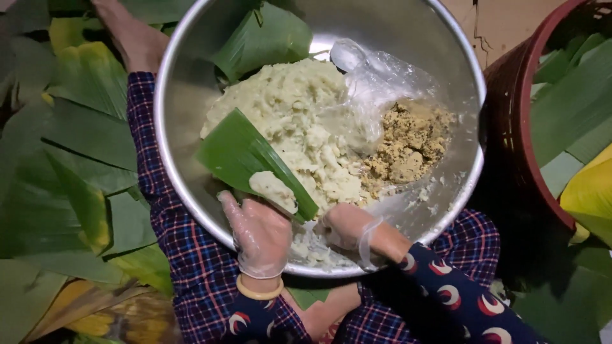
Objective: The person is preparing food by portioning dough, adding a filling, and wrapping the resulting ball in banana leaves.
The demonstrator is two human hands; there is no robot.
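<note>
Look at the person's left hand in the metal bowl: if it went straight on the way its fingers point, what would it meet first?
The left hand points up-screen and already holds the folded green leaf with its dab of pale dough. Past that, probably the big dough mound, though depth is unclear.

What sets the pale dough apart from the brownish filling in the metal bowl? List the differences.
1. The pale dough is creamy white; the brownish filling is tan.
2. The pale dough looks smooth and sticky; the brownish filling looks crumbly.
3. The pale dough makes the larger heap, at the centre-left; the brownish filling is a smaller pile to the right, partly under clear plastic.
Both lie in the same metal bowl.
</note>
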